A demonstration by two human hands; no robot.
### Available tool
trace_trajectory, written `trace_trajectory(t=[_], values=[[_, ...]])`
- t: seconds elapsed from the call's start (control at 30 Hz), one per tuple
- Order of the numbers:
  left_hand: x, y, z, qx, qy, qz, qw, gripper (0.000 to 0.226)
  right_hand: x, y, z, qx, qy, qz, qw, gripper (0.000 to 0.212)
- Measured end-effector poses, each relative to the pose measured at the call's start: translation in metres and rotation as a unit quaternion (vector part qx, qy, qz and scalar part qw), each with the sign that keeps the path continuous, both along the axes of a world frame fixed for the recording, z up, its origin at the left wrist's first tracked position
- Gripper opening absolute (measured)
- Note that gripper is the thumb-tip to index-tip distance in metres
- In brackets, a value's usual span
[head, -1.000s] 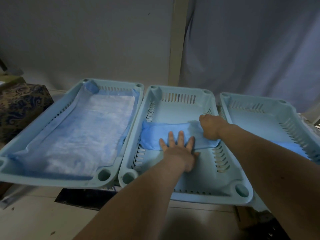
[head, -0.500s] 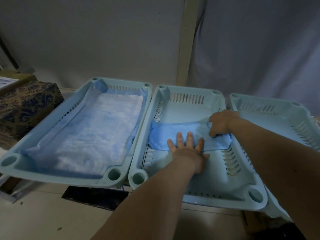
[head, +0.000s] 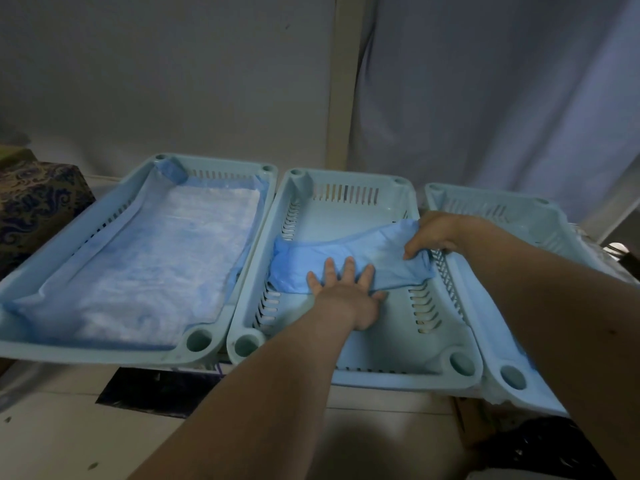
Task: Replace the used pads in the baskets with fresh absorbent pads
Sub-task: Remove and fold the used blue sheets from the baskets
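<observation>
3 pale-blue slotted baskets sit side by side w/ rims nearly touching, on a low surface I can't make out under them. Left basket (head: 104, 216) is already lined: an opened pad (head: 145, 265) covers its whole floor, white absorbent face up, blue backing creeping up the walls & far left corner, probably so nothing leaks past the edges. Right basket (head: 491, 209) is mostly hidden behind the right forearm; bit of blue shows along its near edge, can't tell what. Middle basket (head: 349, 216) is the one in work: floor bare at far & near ends, w/ a still-folded blue pad (head: 346, 252) lying as a band across its middle, left wall to right wall. Left hand (head: 346, 289) lies flat, fingers straight & spread, pressing the pad's near edge to the floor, likely as an anchor so the pad won't slide. Right hand (head: 434, 237), by the basket's right wall, has fingers curled round a bunched fold at the pad's right end, lifted slightly off the floor, seemingly to peel a layer open. Step looks like unfolding; spreading toward far & near ends not yet done. A patterned box (head: 38, 202) stands off the left basket's far left corner.
</observation>
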State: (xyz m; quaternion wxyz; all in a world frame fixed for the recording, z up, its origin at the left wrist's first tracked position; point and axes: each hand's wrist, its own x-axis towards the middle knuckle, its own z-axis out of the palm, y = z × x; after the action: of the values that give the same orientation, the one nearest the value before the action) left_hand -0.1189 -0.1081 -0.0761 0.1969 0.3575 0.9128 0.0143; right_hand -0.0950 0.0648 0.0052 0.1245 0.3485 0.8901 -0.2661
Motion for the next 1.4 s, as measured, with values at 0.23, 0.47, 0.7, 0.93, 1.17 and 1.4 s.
trace_trajectory(t=[0.23, 0.47, 0.7, 0.93, 1.17, 1.4], values=[[0.001, 0.002, 0.005, 0.087, 0.003, 0.046, 0.995, 0.055, -0.003, -0.013, 0.001, -0.038, 0.09, -0.069, 0.993, 0.012], [0.007, 0.008, 0.01, 0.077, 0.058, 0.057, 0.994, 0.055, 0.007, -0.009, -0.01, 0.075, 0.053, -0.082, 0.992, 0.031], [0.004, 0.011, 0.001, 0.185, 0.053, 0.063, 0.979, 0.05, 0.012, -0.014, -0.03, 0.177, 0.08, -0.144, 0.97, 0.042], [0.004, 0.015, -0.01, 0.012, 0.059, -0.04, 0.997, 0.056, 0.0, -0.038, -0.028, 0.09, 0.195, -0.068, 0.974, 0.022], [-0.013, -0.011, 0.003, 0.026, 0.036, 0.006, 0.999, 0.078, -0.015, -0.067, -0.035, -0.216, 0.165, -0.049, 0.961, 0.022], [-0.024, -0.039, 0.013, 0.055, 0.051, 0.063, 0.995, 0.077, -0.015, -0.063, -0.046, -0.13, 0.176, 0.012, 0.976, 0.035]])
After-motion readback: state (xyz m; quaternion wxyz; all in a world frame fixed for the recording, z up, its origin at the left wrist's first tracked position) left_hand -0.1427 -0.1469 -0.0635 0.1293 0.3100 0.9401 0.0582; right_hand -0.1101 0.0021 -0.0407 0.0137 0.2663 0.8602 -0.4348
